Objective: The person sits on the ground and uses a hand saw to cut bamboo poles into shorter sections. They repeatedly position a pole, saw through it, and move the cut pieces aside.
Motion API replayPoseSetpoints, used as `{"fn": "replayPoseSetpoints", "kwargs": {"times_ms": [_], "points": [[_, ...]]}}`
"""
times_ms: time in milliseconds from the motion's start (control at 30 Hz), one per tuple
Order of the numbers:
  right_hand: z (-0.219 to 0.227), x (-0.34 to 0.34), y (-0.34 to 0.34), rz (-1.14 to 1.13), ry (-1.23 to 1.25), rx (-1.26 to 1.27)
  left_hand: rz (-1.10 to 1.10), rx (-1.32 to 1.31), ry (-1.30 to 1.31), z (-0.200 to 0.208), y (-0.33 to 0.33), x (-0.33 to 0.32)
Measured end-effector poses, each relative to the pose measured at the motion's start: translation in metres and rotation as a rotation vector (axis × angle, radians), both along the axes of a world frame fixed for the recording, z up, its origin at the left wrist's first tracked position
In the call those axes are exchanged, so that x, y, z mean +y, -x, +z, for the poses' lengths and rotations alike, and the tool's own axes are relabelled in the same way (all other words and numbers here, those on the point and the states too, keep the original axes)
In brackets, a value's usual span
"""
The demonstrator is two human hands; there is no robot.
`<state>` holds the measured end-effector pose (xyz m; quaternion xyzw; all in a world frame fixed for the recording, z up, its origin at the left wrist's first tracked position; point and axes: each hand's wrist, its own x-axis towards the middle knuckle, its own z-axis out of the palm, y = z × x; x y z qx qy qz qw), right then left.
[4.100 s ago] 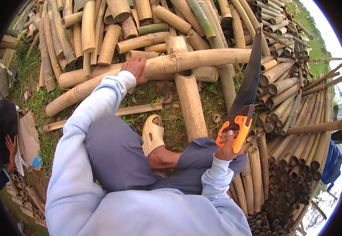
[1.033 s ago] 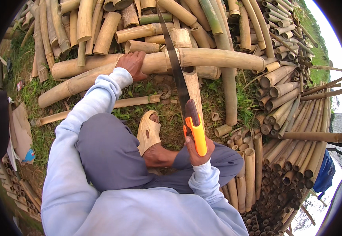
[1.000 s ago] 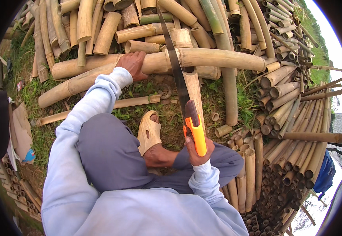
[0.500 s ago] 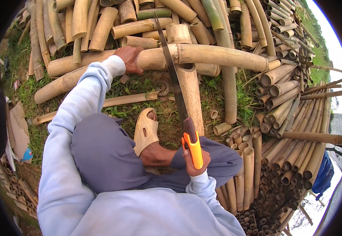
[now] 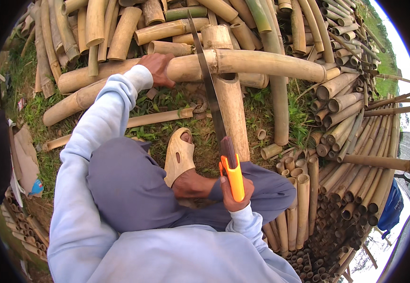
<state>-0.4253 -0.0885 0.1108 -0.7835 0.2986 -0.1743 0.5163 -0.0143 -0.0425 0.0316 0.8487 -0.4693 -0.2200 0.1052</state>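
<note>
A thick, slightly curved bamboo piece (image 5: pixel 271 62) lies crosswise in front of me, near the top of an upright bamboo post (image 5: pixel 231 118). My left hand (image 5: pixel 157 69) is closed round its left end. Across the bamboo, just left of its node, runs the long dark blade of a hand saw (image 5: pixel 213 101), its tip pointing away from me. My right hand (image 5: pixel 238 194), low in front of my body, grips the saw's orange handle. Whether the blade has cut into the bamboo cannot be made out.
Cut bamboo pieces (image 5: pixel 124 35) are heaped beyond my left hand. More bamboo poles (image 5: pixel 356 174) are stacked on the right, with short upright lengths (image 5: pixel 303 207) beside my knee. A split bamboo strip (image 5: pixel 160 118) lies on the grass near my sandalled foot (image 5: pixel 180 158).
The whole view has shifted slightly. The saw has slid a little away from me at most, and both hands keep their grips.
</note>
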Motion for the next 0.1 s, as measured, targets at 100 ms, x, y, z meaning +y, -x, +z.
{"fn": "replayPoseSetpoints", "kwargs": {"times_ms": [100], "points": [[-0.039, -0.024, -0.076, -0.050, -0.134, -0.083, -0.010, 0.006, -0.036, 0.010, 0.000, -0.007]]}}
